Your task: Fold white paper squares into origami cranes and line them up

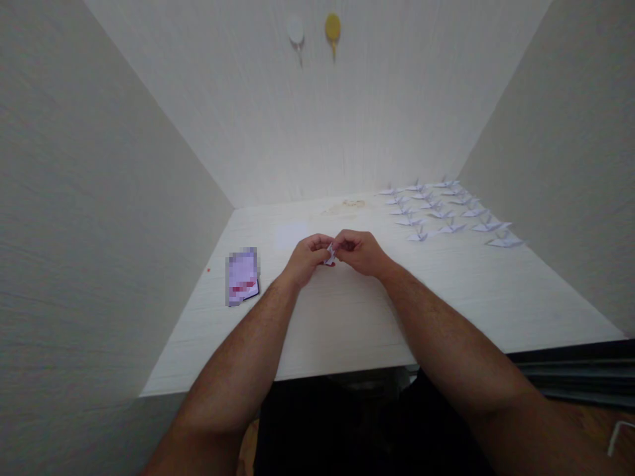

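My left hand (308,258) and my right hand (361,252) meet over the middle of the pale wooden table (347,317). Both pinch a small folded piece of pale lilac paper (330,253) between their fingertips, just above the tabletop. Most of the paper is hidden by the fingers. Both forearms reach in from the near edge.
Several folded paper cranes (444,210) lie in rows at the far right of the table. A blurred packet of paper (243,276) lies to the left of my hands. A faint stain (344,207) marks the far middle. Pale walls close in on three sides; two hooks (314,32) hang high on the back wall.
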The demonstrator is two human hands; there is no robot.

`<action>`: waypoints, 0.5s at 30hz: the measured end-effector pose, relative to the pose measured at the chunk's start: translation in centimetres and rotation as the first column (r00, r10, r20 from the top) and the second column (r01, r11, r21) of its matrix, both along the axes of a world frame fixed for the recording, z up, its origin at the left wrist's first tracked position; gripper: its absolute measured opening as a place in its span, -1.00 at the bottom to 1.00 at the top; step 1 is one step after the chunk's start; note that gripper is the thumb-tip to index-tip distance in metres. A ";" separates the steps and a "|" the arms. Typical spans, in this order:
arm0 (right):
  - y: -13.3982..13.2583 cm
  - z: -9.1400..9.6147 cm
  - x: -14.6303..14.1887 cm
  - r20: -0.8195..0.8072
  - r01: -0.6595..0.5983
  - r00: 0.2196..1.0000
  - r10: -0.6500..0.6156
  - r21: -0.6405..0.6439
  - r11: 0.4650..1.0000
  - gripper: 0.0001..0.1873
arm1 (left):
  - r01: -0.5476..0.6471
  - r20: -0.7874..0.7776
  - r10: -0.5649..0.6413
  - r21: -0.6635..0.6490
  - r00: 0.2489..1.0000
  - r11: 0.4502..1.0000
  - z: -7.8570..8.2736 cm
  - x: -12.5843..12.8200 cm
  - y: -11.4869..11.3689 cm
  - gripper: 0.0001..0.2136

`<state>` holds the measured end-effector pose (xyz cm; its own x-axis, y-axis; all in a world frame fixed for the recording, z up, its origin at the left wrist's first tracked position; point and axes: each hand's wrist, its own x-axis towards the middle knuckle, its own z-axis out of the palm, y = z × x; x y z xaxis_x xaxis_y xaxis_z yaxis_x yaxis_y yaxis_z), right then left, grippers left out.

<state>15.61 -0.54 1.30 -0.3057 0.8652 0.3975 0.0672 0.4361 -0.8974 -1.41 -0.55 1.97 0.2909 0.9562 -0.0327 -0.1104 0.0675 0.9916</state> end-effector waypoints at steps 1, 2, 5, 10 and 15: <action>0.0 -0.1 0.0 0.007 0.008 1.000 -0.008 0.009 1.000 -0.95 | -0.005 -0.008 0.005 0.015 1.000 1.000 0.0 -0.1 0.1 -0.75; 0.1 -0.1 0.0 0.012 0.015 1.000 -0.016 0.016 1.000 -0.94 | -0.008 -0.012 0.009 0.027 1.000 1.000 -0.1 -0.1 0.2 -0.76; 0.2 -0.1 0.1 0.025 0.029 0.999 -0.030 0.030 0.999 -0.93 | -0.011 -0.015 0.012 0.038 1.000 0.999 -0.2 -0.2 0.3 -0.74; 0.2 0.1 0.3 0.084 0.071 0.993 -0.079 0.092 0.993 -0.94 | 0.011 -0.025 -0.010 0.050 1.000 0.999 -0.4 -0.3 0.5 -0.68; 0.1 0.2 0.5 0.145 0.102 0.980 -0.138 0.233 0.967 -0.94 | 0.042 -0.013 -0.041 0.045 0.999 0.998 -0.5 -0.5 0.5 -0.64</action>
<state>16.11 -0.43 1.54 -0.2797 0.7938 0.5400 0.2649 0.6044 -0.7514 -1.90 -0.01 1.44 0.3302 0.9439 0.0065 -0.0967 0.0269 0.9949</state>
